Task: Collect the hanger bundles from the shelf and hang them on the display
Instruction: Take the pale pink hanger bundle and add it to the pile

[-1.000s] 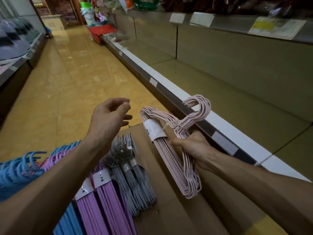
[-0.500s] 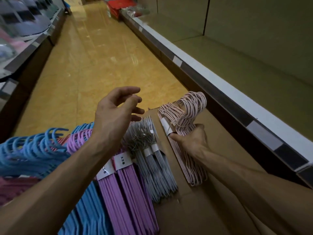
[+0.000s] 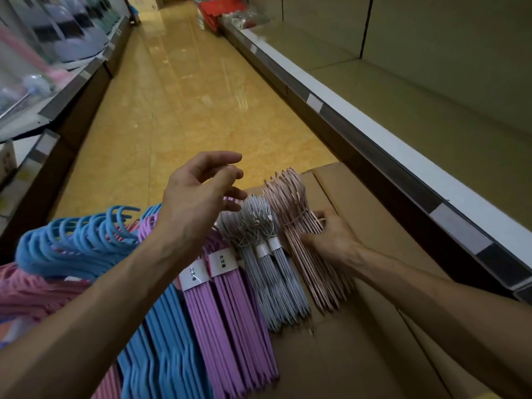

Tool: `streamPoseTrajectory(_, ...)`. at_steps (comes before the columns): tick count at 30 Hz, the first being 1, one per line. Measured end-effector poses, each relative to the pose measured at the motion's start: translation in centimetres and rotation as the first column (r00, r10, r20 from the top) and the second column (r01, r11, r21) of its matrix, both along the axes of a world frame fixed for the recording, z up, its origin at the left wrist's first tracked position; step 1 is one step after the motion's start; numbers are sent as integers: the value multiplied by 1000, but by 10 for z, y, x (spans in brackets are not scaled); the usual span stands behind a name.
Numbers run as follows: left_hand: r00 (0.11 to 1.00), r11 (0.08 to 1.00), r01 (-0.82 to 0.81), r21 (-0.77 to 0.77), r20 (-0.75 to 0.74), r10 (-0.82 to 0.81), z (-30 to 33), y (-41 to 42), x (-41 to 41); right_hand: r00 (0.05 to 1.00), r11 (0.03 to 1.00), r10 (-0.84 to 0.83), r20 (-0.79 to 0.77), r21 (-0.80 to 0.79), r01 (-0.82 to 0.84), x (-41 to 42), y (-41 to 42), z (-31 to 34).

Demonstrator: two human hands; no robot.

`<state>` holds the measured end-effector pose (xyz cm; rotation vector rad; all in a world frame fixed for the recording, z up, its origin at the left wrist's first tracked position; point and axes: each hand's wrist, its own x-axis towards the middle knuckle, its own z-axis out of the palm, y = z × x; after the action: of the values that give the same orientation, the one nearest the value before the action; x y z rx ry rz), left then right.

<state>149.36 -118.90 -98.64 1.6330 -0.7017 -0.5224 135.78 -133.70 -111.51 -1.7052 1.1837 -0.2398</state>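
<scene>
Two bare hands are out over a cardboard box (image 3: pixel 374 326) that sits on the aisle floor (image 3: pixel 184 96) just beside the low shelf (image 3: pixel 417 116). The right hand (image 3: pixel 331 240) is down on the pale pink hanger bundle (image 3: pixel 313 254), fingers curled round its neck just below the hooks, thumb lying along the wire; the bundle lies flat on the box top, near the box's far edge, its hooks pointing away up the aisle. Touching it on its left side lie the grey hanger bundles (image 3: pixel 270 272), each with a white paper band under the hooks. Next to those, toward the box's left edge, are the purple hanger bundles (image 3: pixel 227 312) with white labels, then the blue hanger bundles (image 3: pixel 86 243), whose hooks curl upward in a row. At the near left corner a darker pink bundle (image 3: pixel 26 292) shows under the blue ones, partly cut off by the frame.

The left hand (image 3: pixel 201 194) hangs in the air above the purple and grey hooks, holding nothing, fingers loosely spread and bent, the thumb apart from them. Its forearm crosses over the blue and purple bundles. The right side of the box top is bare cardboard. The shelf surface alongside is bare too, with a white front strip. Across the aisle, blurred goods sit on the opposite shelving (image 3: pixel 57 53).
</scene>
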Motion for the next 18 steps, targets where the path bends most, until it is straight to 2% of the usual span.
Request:
streamPoseTrajectory(10, 999, 1000, -20, 18, 51, 20, 22, 32, 1, 987, 977, 156, -46, -137, -161, -15, 12, -10)
streamPoseTrajectory(18, 995, 997, 3, 78, 95, -10, 26, 10, 6, 955, 950, 287, -72, -110, -293, -23, 2, -21)
